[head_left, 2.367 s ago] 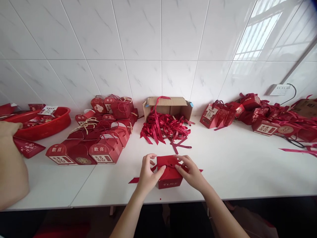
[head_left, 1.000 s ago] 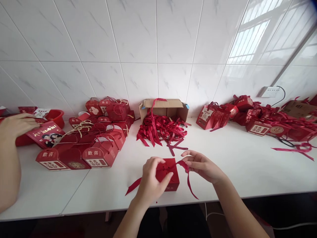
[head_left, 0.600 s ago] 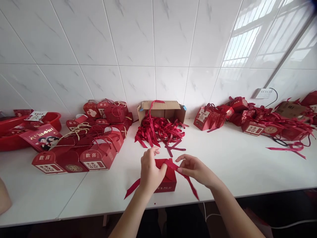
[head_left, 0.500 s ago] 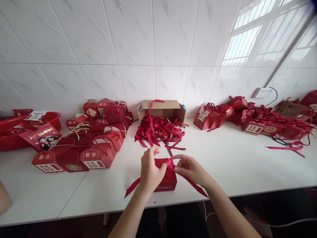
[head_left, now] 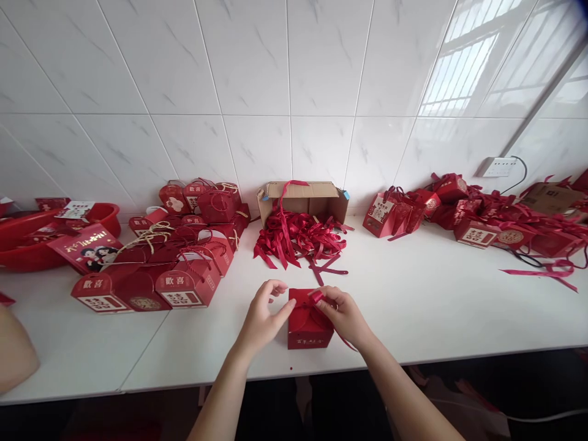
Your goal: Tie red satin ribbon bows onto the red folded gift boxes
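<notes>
- Near the front edge of the tabletop [head_left: 436, 312], around the middle of its length: one small red box [head_left: 310, 340], upright, with pale lettering on the front side.
- In the right hand [head_left: 345, 315], just over the top of the red box: a folded piece of red ribbon [head_left: 316, 296], pinched narrowly between thumb and fingers.
- Down from there, along the right side of the red box: a loose end of the red ribbon, pointing toward the front edge of the tabletop.
- Beside the left side of the red box: the left hand [head_left: 261, 315], half wide, with the thumb close to the top and nothing seen inside; touching or only near, not possible to tell.
- Just changed: left thumb moved back from the middle of the top, red ribbon now folded short in the right hand instead of drawn out long, and its left end gone from sight.
- Meaning for the work in hand, by judgement: shaping of the red ribbon in progress, with no complete bow visible yet, and the fold probably dependent on the right hand for its form.
- Toward the back edge, behind the red box: a ribbon pile [head_left: 301, 240], spilling from an open carton [head_left: 305, 191].
- Toward the left end: printed boxes [head_left: 184, 285] in a group, then a red basin [head_left: 18, 260].
- At the front left corner: another person's arm [head_left: 16, 355].
</notes>
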